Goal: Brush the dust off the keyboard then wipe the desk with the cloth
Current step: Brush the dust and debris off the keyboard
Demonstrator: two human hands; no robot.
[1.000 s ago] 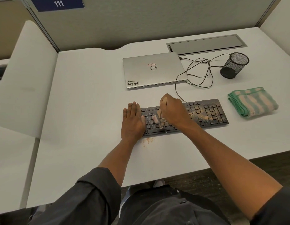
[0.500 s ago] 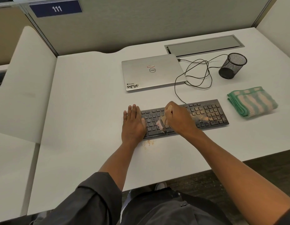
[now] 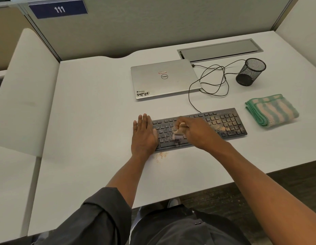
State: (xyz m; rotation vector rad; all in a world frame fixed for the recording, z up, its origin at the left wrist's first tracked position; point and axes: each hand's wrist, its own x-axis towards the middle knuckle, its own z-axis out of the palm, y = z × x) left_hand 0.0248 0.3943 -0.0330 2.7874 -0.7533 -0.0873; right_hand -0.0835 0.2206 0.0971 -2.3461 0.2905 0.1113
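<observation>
A black keyboard (image 3: 222, 121) lies on the white desk (image 3: 93, 112), with tan dust spread over its right half. My left hand (image 3: 144, 135) lies flat with straight fingers on the keyboard's left end. My right hand (image 3: 196, 129) grips a small wooden-handled brush (image 3: 179, 132) whose bristles touch the keys near the keyboard's front middle. A small patch of tan dust (image 3: 160, 155) lies on the desk just in front of the keyboard. A folded green and beige striped cloth (image 3: 271, 110) rests to the right of the keyboard.
A shut silver laptop (image 3: 164, 78) lies behind the keyboard, with a looped black cable (image 3: 213, 80) beside it. A black mesh pen cup (image 3: 251, 71) stands at the back right. A grey cable hatch (image 3: 219, 49) sits near the partition. The desk's front edge is close to my body.
My right hand has swept the brush a little towards the keyboard's front edge. My left hand has stayed flat on the keyboard's left end. The camera has shifted slightly.
</observation>
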